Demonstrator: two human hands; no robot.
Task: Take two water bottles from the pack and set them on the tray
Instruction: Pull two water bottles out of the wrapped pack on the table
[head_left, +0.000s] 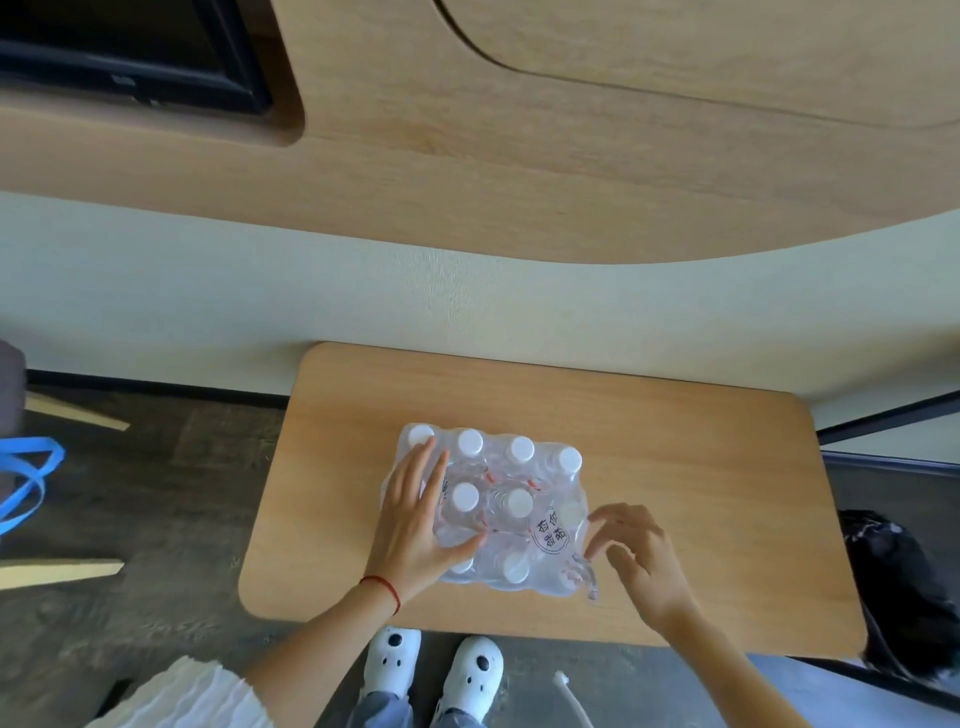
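Left hand (415, 519) flat on pack (498, 519) (eight caps showing); right hand (636, 556) pinches wrap.

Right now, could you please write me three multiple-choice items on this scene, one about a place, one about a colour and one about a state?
1. Where does the left hand rest?
A. On top of the pack of water bottles
B. On the floor
C. On the black screen

2. What colour are the bottle caps?
A. Blue
B. White
C. Red

3. What is the state of the pack's plastic wrap?
A. Removed entirely
B. Still around the bottles, with the right hand picking at its near right corner
C. Folded beside the pack

Answers:
1. A, the palm lies flat on the pack's left side, on the wooden table.
2. B, every visible cap is white.
3. B, clear film still covers the caps, and the fingertips pinch at the corner.
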